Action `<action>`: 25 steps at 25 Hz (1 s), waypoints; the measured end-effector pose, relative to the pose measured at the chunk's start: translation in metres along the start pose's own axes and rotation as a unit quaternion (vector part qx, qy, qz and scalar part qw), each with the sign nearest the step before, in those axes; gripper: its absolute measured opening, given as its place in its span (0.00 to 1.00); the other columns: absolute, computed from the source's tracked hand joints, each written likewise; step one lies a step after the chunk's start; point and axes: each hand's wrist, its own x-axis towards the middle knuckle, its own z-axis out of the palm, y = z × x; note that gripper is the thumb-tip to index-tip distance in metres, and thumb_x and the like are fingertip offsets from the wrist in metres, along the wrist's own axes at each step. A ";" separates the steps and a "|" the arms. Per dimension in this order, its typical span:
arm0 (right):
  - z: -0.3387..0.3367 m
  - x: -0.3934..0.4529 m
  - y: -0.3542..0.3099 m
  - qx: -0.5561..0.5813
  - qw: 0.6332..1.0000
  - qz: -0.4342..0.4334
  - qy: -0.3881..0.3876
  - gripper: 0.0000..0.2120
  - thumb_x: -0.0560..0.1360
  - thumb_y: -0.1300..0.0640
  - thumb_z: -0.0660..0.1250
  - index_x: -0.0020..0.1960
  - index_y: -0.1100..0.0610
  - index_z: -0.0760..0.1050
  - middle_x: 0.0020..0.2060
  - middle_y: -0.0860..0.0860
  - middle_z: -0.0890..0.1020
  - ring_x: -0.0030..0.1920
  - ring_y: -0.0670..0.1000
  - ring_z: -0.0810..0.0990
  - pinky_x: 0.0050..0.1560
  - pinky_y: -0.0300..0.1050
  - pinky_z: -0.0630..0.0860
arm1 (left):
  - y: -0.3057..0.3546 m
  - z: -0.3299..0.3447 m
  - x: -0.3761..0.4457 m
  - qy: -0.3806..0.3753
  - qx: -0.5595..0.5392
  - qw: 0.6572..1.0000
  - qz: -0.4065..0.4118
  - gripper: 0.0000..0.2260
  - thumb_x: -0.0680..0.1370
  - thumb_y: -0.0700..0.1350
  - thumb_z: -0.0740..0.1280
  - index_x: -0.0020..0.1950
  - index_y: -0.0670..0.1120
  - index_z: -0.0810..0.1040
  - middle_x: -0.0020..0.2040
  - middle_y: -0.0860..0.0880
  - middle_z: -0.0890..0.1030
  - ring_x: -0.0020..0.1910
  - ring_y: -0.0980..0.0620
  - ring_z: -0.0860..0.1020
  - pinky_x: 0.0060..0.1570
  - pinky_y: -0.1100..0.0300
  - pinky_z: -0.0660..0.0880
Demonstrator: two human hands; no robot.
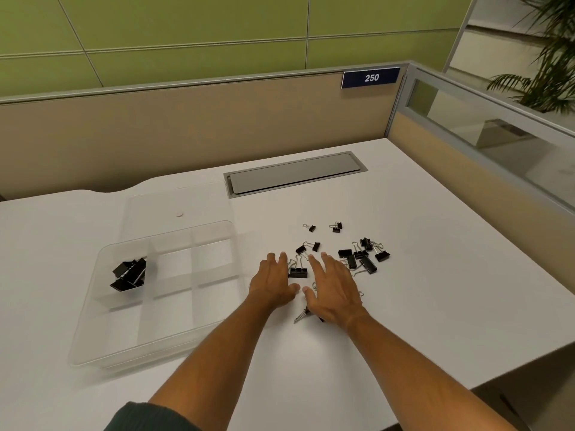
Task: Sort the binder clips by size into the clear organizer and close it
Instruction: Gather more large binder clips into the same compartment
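A clear organizer lies open on the white desk at the left, its lid folded back behind it. Several large black binder clips sit in its far left compartment; the other compartments look bare. Loose black binder clips of mixed sizes are scattered to the right of the organizer. My left hand and my right hand hover palm-down with fingers spread over the near clips. One medium clip lies between the hands. Another clip peeks out under my right hand.
A grey cable-tray cover is set into the desk behind the clips. Beige partition walls stand at the back and right, with a "250" sign. The desk's front right edge falls away close by. Two small clips lie farthest back.
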 end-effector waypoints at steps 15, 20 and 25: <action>0.014 0.035 -0.023 -0.009 1.000 0.003 -0.021 0.16 0.79 0.47 0.59 0.61 0.53 0.74 0.56 0.57 0.75 0.55 0.58 0.73 0.56 0.51 0.68 | -0.014 -0.015 0.005 0.124 -0.017 0.992 -0.018 0.07 0.74 0.39 0.63 0.52 0.40 0.72 0.50 0.42 0.75 0.51 0.43 0.73 0.40 0.56 0.68; 0.014 0.036 -0.032 0.048 0.996 0.064 -0.044 0.11 0.79 0.55 0.60 0.59 0.57 0.72 0.56 0.59 0.74 0.58 0.58 0.71 0.53 0.50 0.75 | -0.021 -0.021 -0.001 0.169 -0.052 0.984 -0.002 0.08 0.73 0.41 0.64 0.51 0.41 0.73 0.48 0.43 0.76 0.46 0.44 0.75 0.42 0.54 0.73; 0.000 0.040 -0.044 0.072 0.996 0.047 0.014 0.15 0.78 0.56 0.61 0.63 0.60 0.68 0.57 0.59 0.75 0.58 0.58 0.73 0.58 0.49 0.71 | -0.039 -0.034 -0.013 0.192 -0.067 0.979 -0.006 0.06 0.73 0.44 0.65 0.47 0.42 0.74 0.47 0.45 0.76 0.44 0.44 0.77 0.41 0.56 0.72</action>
